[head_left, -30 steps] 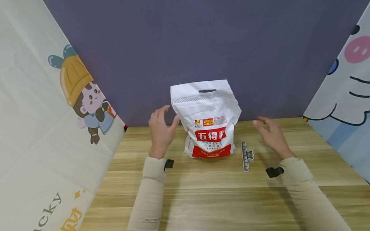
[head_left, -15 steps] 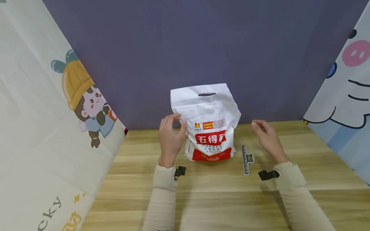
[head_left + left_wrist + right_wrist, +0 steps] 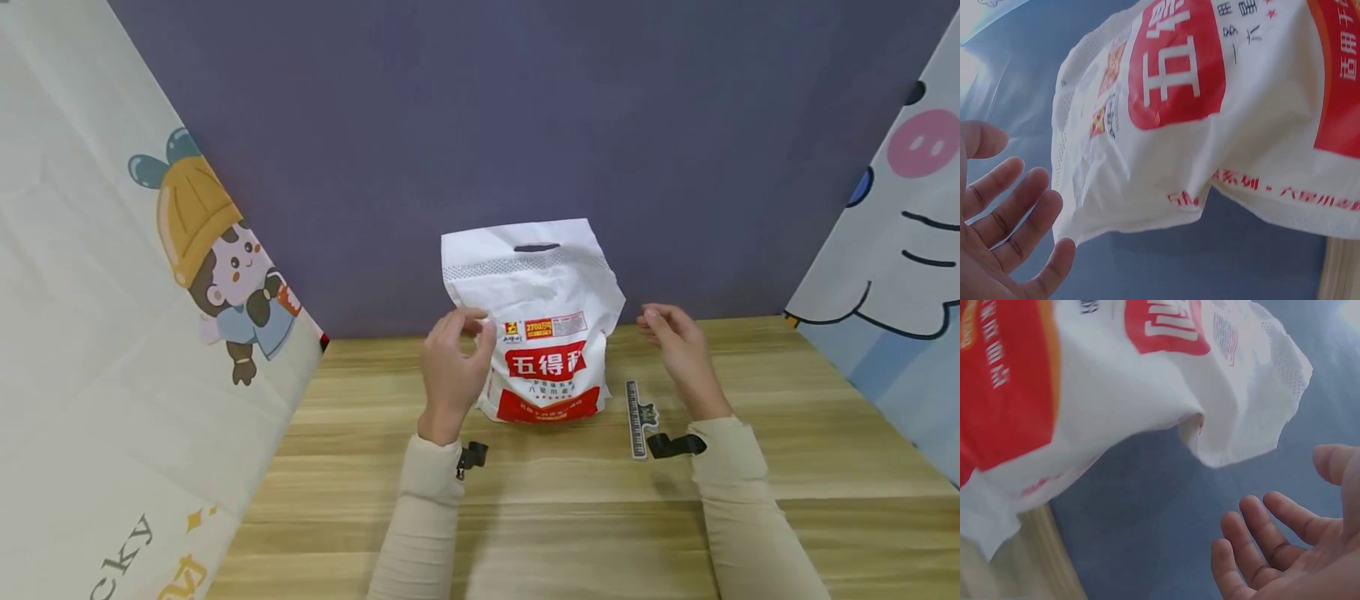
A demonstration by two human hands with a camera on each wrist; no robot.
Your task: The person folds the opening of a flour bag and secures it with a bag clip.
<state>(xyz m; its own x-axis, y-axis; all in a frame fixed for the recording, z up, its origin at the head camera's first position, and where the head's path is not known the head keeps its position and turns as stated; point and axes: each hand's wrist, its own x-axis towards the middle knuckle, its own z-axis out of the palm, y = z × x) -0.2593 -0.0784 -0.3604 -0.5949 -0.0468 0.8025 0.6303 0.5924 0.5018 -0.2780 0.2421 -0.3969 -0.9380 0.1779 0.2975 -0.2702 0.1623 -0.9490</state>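
A white flour bag (image 3: 547, 287) with red printed panels and a cut-out handle slot stands upright near the back wall. My left hand (image 3: 453, 362) is at its left side, overlapping the edge in the head view. The left wrist view shows the fingers (image 3: 1013, 222) loosely bent and holding nothing. On the other side, my right hand (image 3: 682, 358) hovers with relaxed fingers (image 3: 1254, 531), apart from the bag. Between the bag and my right wrist, a grey clip (image 3: 637, 421) with a long ruled bar lies on the table.
The wood-patterned table (image 3: 570, 533) ends at a dark blue-grey wall (image 3: 525, 108). Cartoon-printed panels flank it, a white one (image 3: 90, 350) at left and a blue-and-white one (image 3: 900, 275) at right. Small black wrist cameras sit on both sleeves.
My left hand has moved right, up to the bag's left side. The right hand has shifted left, nearer the bag and clip. The bag and clip have stayed in place.
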